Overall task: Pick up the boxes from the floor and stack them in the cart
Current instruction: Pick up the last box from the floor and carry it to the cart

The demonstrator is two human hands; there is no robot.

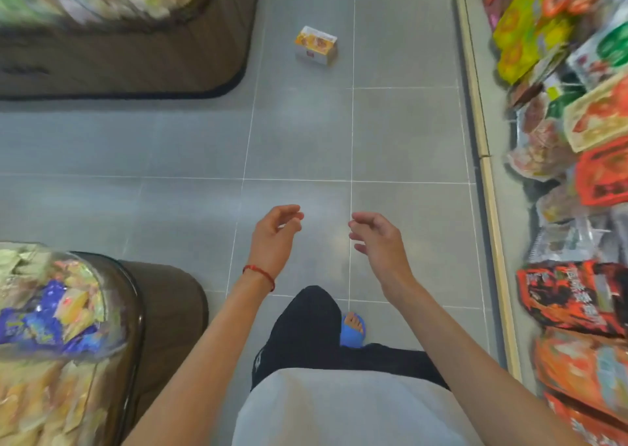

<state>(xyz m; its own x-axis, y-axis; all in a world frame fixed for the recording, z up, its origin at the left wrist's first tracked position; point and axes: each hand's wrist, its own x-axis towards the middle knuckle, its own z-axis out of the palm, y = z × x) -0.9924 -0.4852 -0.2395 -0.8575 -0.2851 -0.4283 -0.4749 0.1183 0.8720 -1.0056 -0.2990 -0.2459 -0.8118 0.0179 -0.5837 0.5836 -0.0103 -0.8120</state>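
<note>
A small box with a yellow-orange printed top and pale sides lies alone on the grey tiled floor, far ahead in the aisle. My left hand and my right hand hang in front of me at mid-frame, fingers loosely curled, holding nothing. Both hands are well short of the box. A red string circles my left wrist. No cart is in view.
A brown display stand topped with a bin of snack packets fills the upper left. A second bin of packets stands at the lower left. Shelves of packaged food line the right side. My foot in a blue sandal is below my hands.
</note>
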